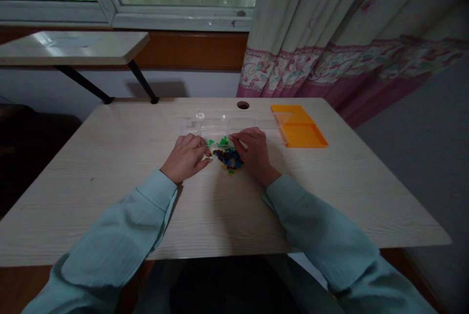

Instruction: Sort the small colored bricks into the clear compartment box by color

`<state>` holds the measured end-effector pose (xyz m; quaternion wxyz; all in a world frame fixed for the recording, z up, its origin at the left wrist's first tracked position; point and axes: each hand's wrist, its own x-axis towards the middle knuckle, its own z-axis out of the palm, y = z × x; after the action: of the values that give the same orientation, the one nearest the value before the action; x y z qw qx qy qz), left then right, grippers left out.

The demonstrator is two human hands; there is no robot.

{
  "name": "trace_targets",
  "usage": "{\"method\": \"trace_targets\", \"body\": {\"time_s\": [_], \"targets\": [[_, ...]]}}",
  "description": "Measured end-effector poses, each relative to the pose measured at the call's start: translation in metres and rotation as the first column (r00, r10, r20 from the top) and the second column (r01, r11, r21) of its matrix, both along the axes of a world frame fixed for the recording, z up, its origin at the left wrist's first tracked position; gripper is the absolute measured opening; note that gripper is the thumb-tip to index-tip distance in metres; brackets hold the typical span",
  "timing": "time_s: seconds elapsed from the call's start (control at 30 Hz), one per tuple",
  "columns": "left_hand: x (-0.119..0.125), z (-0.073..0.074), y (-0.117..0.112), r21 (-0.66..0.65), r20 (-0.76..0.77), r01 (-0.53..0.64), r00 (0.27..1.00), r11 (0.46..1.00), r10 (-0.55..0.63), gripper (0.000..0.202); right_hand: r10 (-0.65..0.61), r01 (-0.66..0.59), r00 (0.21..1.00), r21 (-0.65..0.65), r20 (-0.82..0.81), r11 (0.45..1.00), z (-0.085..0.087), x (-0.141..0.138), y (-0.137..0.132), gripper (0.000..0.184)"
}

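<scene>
A small heap of mixed coloured beads (pixel 229 158) lies on the pale wooden table (pixel 110 167) between my hands. My left hand (pixel 186 157) rests just left of the heap, fingers curled and pinched together near a bead. My right hand (pixel 252 152) lies on the heap's right side, its fingertips pinched over the beads. Behind the heap stands a clear divided box (pixel 227 126); a few green beads (pixel 218 142) sit in its near compartment. What either pinch holds is too small to see.
An orange lid (pixel 298 126) lies at the box's right end. A round cable hole (pixel 243 105) is near the table's far edge. A second table (pixel 69 48) stands under the window at back left; a curtain (pixel 330 35) hangs at right.
</scene>
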<state>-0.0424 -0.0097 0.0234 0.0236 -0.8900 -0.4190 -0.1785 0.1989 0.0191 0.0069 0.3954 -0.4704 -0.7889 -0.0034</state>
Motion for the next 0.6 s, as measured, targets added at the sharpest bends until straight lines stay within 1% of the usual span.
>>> {"method": "trace_targets", "body": {"time_s": [0.17, 0.27, 0.3, 0.33, 0.37, 0.4, 0.43, 0.5, 0.53, 0.57, 0.6], "targets": [[0.000, -0.001, 0.000, -0.003, -0.013, 0.012, 1.000, 1.000, -0.012, 0.018, -0.003, 0.004, 1.000, 0.034, -0.023, 0.999, -0.001, 0.003, 0.002, 0.022], [0.001, -0.001, 0.000, 0.006, -0.022, 0.013, 1.000, 1.000, -0.013, 0.016, -0.026, 0.027, 0.998, 0.020, -0.049, 0.999, 0.002, 0.006, 0.002, 0.021], [0.002, -0.001, 0.000, 0.009, -0.022, 0.013, 1.000, 1.000, -0.013, 0.016, -0.018, 0.019, 0.998, 0.003, -0.057, 1.000, 0.005, 0.008, 0.002, 0.021], [0.002, -0.001, -0.001, 0.011, -0.021, 0.014, 1.000, 1.000, -0.014, 0.016, 0.015, -0.016, 0.998, -0.025, -0.058, 1.000, 0.008, 0.009, 0.001, 0.020], [0.002, -0.001, -0.001, 0.013, -0.019, 0.017, 1.000, 1.000, -0.016, 0.016, 0.077, -0.080, 0.996, -0.069, -0.050, 0.994, 0.012, 0.012, 0.000, 0.019], [0.002, -0.001, -0.001, 0.012, -0.017, 0.020, 1.000, 1.000, -0.019, 0.017, 0.158, -0.162, 0.987, -0.127, -0.038, 0.979, 0.016, 0.014, -0.001, 0.017], [0.002, -0.001, -0.001, 0.011, -0.016, 0.024, 1.000, 1.000, -0.023, 0.018, 0.253, -0.252, 0.967, -0.198, -0.022, 0.947, 0.021, 0.017, -0.003, 0.015], [0.003, -0.001, -0.001, 0.007, -0.011, 0.031, 0.999, 1.000, -0.031, 0.018, 0.411, -0.381, 0.911, -0.344, 0.016, 0.858, 0.028, 0.021, -0.007, 0.012], [0.003, -0.002, -0.001, 0.003, -0.008, 0.033, 0.999, 0.999, -0.033, 0.018, 0.465, -0.411, 0.885, -0.403, 0.040, 0.818, 0.031, 0.023, -0.009, 0.010], [0.003, -0.002, -0.001, -0.001, -0.002, 0.036, 0.999, 0.999, -0.036, 0.017, 0.500, -0.423, 0.863, -0.446, 0.066, 0.789, 0.033, 0.025, -0.011, 0.009], [0.003, -0.003, -0.001, -0.005, 0.007, 0.037, 0.999, 0.999, -0.037, 0.017, 0.523, -0.425, 0.847, -0.473, 0.092, 0.772, 0.033, 0.025, -0.012, 0.008]]}}
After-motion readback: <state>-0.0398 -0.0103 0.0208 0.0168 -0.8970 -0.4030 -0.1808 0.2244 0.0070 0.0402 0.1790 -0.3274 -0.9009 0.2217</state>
